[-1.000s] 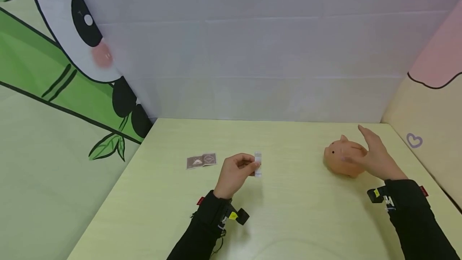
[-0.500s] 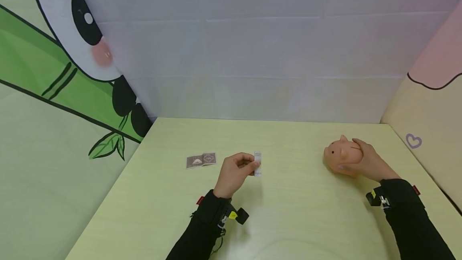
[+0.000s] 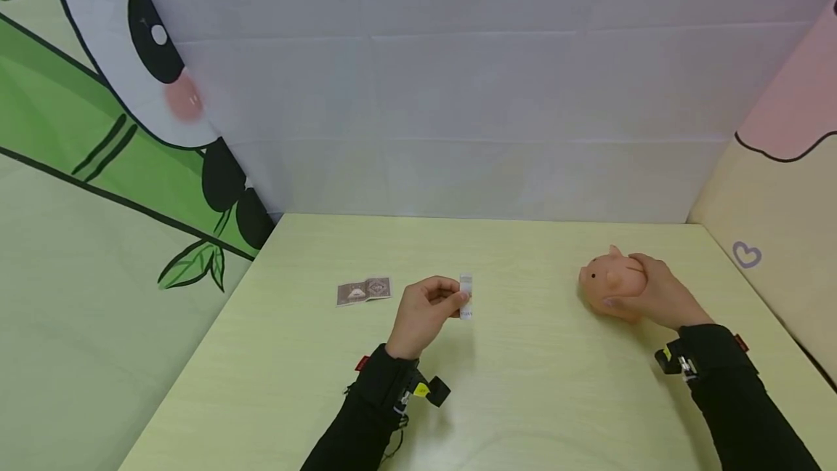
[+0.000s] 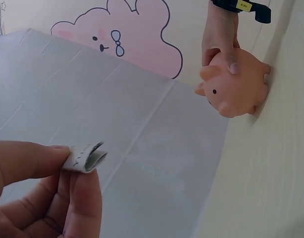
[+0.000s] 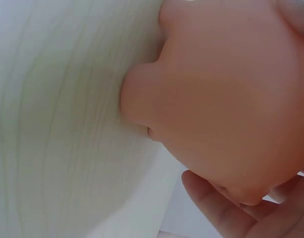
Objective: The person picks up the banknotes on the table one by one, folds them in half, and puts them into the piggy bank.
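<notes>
Between thumb and fingers, my left hand (image 3: pixel 425 315) pinches a small folded paper note (image 3: pixel 466 296) above the middle of the table. The left wrist view shows the folded note (image 4: pixel 84 157) bent double, its loose ends apart. On the right, a pink piggy bank (image 3: pixel 611 282) stands on its feet, facing left. My right hand (image 3: pixel 663 295) grips it from behind, thumb on the near side and fingers round the far side. Close up in the right wrist view, the piggy bank's body (image 5: pixel 226 99) fills much of the picture, its feet against the table.
A flat brown printed note (image 3: pixel 364 291) with a crease lies left of my left hand on the pale wooden table (image 3: pixel 523 398). A grey-white cloth wall (image 3: pixel 471 122) closes off the back. A beige and pink wall (image 3: pixel 778 224) borders the right side.
My right hand has come down onto the piggy bank and taken hold of it, and the bank has shifted slightly left. The left hand with its note has stayed in place.
</notes>
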Action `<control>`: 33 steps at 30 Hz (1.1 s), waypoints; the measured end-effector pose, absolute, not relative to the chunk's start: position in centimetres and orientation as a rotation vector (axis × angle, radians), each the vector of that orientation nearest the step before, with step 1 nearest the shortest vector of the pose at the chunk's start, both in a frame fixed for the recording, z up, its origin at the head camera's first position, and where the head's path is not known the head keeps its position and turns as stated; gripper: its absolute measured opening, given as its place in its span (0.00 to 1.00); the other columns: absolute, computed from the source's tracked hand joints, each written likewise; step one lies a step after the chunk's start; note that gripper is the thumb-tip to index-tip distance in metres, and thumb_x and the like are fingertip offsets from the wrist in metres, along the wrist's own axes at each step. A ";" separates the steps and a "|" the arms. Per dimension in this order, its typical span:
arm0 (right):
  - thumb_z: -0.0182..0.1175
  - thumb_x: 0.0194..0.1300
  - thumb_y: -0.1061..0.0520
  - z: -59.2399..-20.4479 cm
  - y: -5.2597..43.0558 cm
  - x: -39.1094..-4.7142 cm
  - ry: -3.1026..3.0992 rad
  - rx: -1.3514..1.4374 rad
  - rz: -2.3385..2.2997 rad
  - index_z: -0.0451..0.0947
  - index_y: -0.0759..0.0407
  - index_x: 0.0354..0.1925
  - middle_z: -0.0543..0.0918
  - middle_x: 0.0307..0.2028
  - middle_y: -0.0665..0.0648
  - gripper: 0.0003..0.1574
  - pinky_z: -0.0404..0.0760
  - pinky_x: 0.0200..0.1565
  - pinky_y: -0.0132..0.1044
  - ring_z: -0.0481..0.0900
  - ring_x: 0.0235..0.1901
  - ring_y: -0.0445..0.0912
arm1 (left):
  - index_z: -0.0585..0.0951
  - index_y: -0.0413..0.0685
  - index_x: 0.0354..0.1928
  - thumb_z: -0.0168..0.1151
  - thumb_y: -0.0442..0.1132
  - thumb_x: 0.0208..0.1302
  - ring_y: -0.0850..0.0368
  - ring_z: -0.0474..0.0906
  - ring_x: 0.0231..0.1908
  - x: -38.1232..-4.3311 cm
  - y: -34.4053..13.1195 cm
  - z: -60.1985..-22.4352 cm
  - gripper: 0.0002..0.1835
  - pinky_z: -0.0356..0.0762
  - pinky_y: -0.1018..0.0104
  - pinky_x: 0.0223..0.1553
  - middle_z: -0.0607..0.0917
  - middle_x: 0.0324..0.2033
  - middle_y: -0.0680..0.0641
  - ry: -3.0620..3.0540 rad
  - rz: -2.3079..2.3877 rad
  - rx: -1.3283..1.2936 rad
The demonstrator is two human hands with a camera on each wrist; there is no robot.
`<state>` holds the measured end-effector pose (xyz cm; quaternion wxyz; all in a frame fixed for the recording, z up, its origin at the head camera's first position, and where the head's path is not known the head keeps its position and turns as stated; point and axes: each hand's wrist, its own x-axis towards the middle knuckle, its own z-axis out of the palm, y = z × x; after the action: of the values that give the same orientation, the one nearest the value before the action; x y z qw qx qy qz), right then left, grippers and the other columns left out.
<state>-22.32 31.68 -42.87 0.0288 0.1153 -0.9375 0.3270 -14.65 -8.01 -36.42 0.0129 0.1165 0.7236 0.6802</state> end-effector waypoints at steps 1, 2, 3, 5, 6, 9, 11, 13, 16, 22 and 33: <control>0.69 0.47 0.37 -42.8 31.5 -22.3 -2.893 0.356 1.008 0.58 0.72 0.60 0.73 0.49 0.67 0.57 0.74 0.42 0.49 0.73 0.44 0.57 | 0.78 0.30 0.40 0.59 0.30 0.61 0.44 0.79 0.36 -14.6 -8.0 -36.4 0.09 0.80 0.53 0.41 0.81 0.35 0.36 2.257 2.120 0.367; 0.69 0.47 0.36 -42.8 31.2 -22.3 -2.893 0.357 1.002 0.59 0.71 0.59 0.73 0.48 0.67 0.56 0.74 0.42 0.49 0.74 0.43 0.56 | 0.79 0.30 0.40 0.59 0.30 0.61 0.44 0.79 0.35 -14.6 -8.0 -36.4 0.09 0.80 0.55 0.40 0.81 0.35 0.36 2.258 2.120 0.370; 0.68 0.47 0.36 -42.8 31.0 -22.3 -2.894 0.355 0.997 0.59 0.71 0.59 0.73 0.48 0.66 0.56 0.74 0.42 0.48 0.74 0.43 0.56 | 0.79 0.30 0.40 0.59 0.30 0.61 0.44 0.79 0.35 -14.6 -8.0 -36.4 0.09 0.80 0.56 0.40 0.81 0.35 0.36 2.259 2.120 0.371; 0.68 0.46 0.35 -42.8 30.5 -22.5 -2.889 0.358 0.990 0.61 0.70 0.57 0.75 0.46 0.65 0.54 0.75 0.41 0.47 0.75 0.42 0.54 | 0.79 0.30 0.40 0.60 0.30 0.60 0.44 0.79 0.36 -14.8 -7.9 -36.4 0.09 0.80 0.57 0.40 0.81 0.35 0.37 2.260 2.122 0.368; 0.68 0.46 0.35 -42.8 30.2 -22.6 -2.883 0.361 0.990 0.62 0.70 0.56 0.75 0.45 0.64 0.54 0.75 0.40 0.47 0.75 0.41 0.54 | 0.79 0.30 0.40 0.60 0.30 0.60 0.45 0.79 0.36 -14.8 -7.9 -36.4 0.09 0.80 0.58 0.40 0.81 0.35 0.37 2.261 2.121 0.366; 0.69 0.45 0.34 -42.8 29.4 -22.8 -2.870 0.368 0.988 0.64 0.69 0.54 0.76 0.44 0.64 0.53 0.75 0.39 0.47 0.75 0.40 0.53 | 0.79 0.31 0.40 0.60 0.30 0.60 0.45 0.79 0.35 -15.0 -7.7 -36.5 0.09 0.80 0.57 0.40 0.81 0.35 0.38 2.259 2.126 0.361; 0.68 0.44 0.33 -42.8 29.0 -22.8 -2.873 0.362 0.981 0.63 0.69 0.55 0.74 0.45 0.64 0.54 0.75 0.40 0.47 0.75 0.41 0.54 | 0.79 0.31 0.40 0.60 0.30 0.60 0.46 0.79 0.35 -15.2 -7.6 -36.6 0.09 0.80 0.56 0.40 0.81 0.35 0.38 2.261 2.127 0.361; 0.68 0.44 0.32 -42.8 28.5 -22.8 -2.877 0.356 0.976 0.63 0.69 0.56 0.74 0.46 0.64 0.56 0.75 0.40 0.47 0.74 0.42 0.55 | 0.79 0.31 0.40 0.60 0.30 0.60 0.46 0.79 0.35 -15.3 -7.5 -36.7 0.08 0.80 0.58 0.40 0.81 0.34 0.38 2.263 2.129 0.359; 0.68 0.43 0.31 -43.1 27.8 -22.9 -2.870 0.360 0.971 0.63 0.68 0.56 0.74 0.45 0.63 0.56 0.75 0.40 0.47 0.75 0.42 0.54 | 0.79 0.31 0.40 0.60 0.30 0.60 0.45 0.79 0.36 -15.4 -7.4 -36.6 0.09 0.80 0.59 0.39 0.81 0.35 0.38 2.272 2.126 0.353; 0.67 0.42 0.29 -43.5 26.3 -22.7 -2.859 0.347 0.953 0.63 0.67 0.57 0.72 0.47 0.64 0.58 0.75 0.41 0.48 0.73 0.43 0.55 | 0.79 0.31 0.40 0.60 0.31 0.61 0.44 0.79 0.37 -15.5 -7.1 -36.6 0.09 0.79 0.50 0.42 0.81 0.35 0.37 2.287 2.123 0.349; 0.67 0.37 0.26 -44.1 23.5 -23.1 -2.833 0.417 0.941 0.62 0.65 0.59 0.70 0.49 0.62 0.63 0.77 0.39 0.45 0.71 0.44 0.53 | 0.79 0.32 0.40 0.60 0.31 0.61 0.45 0.79 0.37 -16.5 -6.2 -36.6 0.09 0.80 0.60 0.40 0.81 0.36 0.37 2.313 2.126 0.325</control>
<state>-23.12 23.48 -44.13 0.0638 0.1381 -0.9380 0.3115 -16.48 -6.20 -36.56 -0.0081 0.1030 0.7323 0.6731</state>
